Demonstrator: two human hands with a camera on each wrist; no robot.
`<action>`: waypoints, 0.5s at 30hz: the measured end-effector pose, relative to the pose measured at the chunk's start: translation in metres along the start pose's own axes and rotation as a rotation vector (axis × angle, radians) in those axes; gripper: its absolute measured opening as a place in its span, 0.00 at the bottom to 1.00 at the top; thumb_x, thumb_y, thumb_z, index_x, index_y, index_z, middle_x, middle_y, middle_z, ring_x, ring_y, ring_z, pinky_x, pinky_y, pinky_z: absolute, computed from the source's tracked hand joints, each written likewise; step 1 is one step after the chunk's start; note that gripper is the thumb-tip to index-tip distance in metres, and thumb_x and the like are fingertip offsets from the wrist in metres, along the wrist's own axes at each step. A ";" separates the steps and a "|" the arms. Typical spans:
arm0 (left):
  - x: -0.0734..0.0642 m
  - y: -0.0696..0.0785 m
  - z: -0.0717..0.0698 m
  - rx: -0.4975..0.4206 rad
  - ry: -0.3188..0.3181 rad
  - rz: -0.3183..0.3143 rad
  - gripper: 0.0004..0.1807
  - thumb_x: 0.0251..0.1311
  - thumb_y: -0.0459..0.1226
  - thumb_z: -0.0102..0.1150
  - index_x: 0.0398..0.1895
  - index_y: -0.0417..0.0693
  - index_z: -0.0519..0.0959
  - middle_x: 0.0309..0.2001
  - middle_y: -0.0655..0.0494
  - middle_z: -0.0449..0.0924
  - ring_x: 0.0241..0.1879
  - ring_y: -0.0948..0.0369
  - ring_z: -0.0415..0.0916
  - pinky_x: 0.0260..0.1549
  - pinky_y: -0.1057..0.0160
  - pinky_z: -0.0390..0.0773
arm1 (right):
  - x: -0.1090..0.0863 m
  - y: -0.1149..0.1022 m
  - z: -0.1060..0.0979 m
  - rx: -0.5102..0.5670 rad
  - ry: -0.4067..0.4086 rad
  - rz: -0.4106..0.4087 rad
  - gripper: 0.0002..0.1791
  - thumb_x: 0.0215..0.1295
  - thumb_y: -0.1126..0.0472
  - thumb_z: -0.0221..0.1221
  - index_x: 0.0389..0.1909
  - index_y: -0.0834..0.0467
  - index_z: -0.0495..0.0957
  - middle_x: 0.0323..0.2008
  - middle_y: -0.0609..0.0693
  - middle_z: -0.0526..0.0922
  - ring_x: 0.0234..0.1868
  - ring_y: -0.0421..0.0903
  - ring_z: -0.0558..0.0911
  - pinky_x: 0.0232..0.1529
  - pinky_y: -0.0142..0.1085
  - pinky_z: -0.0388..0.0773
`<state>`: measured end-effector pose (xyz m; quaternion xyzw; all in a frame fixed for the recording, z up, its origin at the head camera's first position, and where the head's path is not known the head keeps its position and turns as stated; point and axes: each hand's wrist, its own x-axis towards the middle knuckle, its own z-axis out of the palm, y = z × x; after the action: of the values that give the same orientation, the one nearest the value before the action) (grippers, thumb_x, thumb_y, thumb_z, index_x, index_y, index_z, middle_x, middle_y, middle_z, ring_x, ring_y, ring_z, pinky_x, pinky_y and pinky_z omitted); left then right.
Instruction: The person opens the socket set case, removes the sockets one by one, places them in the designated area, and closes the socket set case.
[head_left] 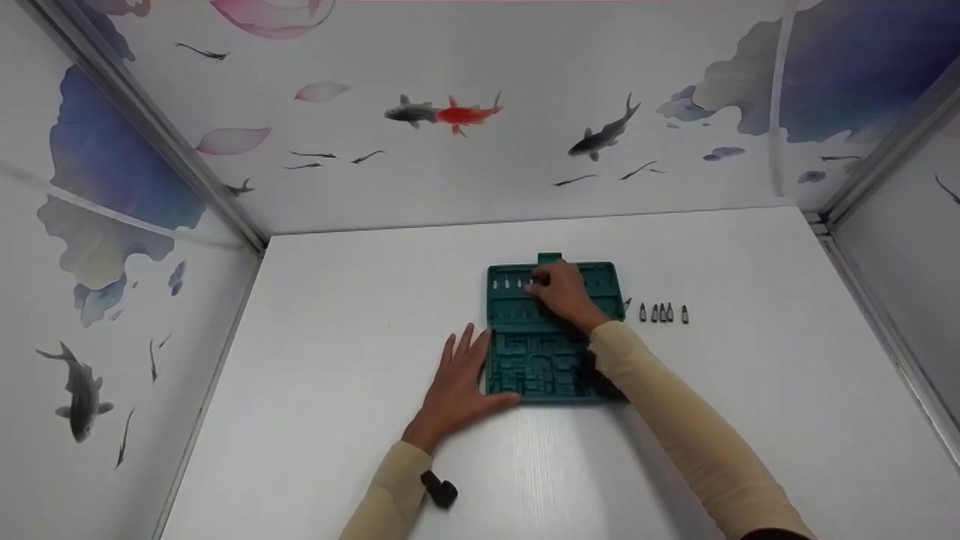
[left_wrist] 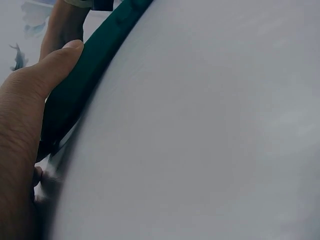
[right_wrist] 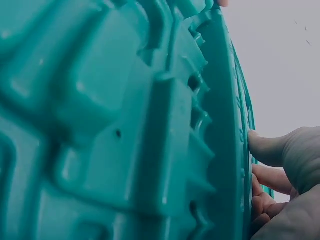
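Note:
A green plastic case (head_left: 536, 367) lies unfolded on the white table, its moulded tray nearer and its lid (head_left: 514, 306) farther away. Over the lid, my right hand (head_left: 564, 292) has thumb and fingers drawn together at a row of small silver screwdriver bits (head_left: 507, 284). It pinches a bit at the row's end, mostly hidden by the fingertips. My left hand (head_left: 457, 386) lies with spread fingers along the tray's left side, its thumb (left_wrist: 67, 57) on the near edge. Close up, the right thumb (right_wrist: 267, 149) touches the lid's edge.
Right of the case, several loose screwdriver bits (head_left: 662, 313) stand in a loose row on the table (head_left: 360, 322). White panels printed with fish (head_left: 604, 137) enclose the back and both sides. A black device (head_left: 439, 490) is on the left sleeve.

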<state>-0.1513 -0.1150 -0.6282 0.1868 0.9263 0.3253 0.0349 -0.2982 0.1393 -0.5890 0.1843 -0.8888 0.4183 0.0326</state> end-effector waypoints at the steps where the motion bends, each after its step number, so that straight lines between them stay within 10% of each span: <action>1: 0.000 0.000 0.000 0.000 0.003 0.002 0.69 0.58 0.79 0.62 0.92 0.54 0.49 0.91 0.48 0.42 0.90 0.48 0.34 0.86 0.40 0.43 | 0.000 0.000 0.000 0.005 -0.003 0.008 0.17 0.74 0.69 0.69 0.57 0.77 0.84 0.51 0.73 0.86 0.55 0.70 0.83 0.60 0.65 0.79; 15: 0.002 -0.002 0.002 0.002 0.005 0.001 0.69 0.58 0.80 0.61 0.93 0.56 0.49 0.91 0.49 0.42 0.90 0.50 0.34 0.86 0.43 0.40 | 0.000 -0.003 0.002 0.127 0.030 0.130 0.14 0.74 0.74 0.66 0.58 0.72 0.81 0.56 0.69 0.83 0.60 0.65 0.82 0.64 0.60 0.78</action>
<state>-0.1532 -0.1150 -0.6306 0.1863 0.9267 0.3247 0.0323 -0.2969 0.1360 -0.5877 0.1214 -0.8701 0.4777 0.0072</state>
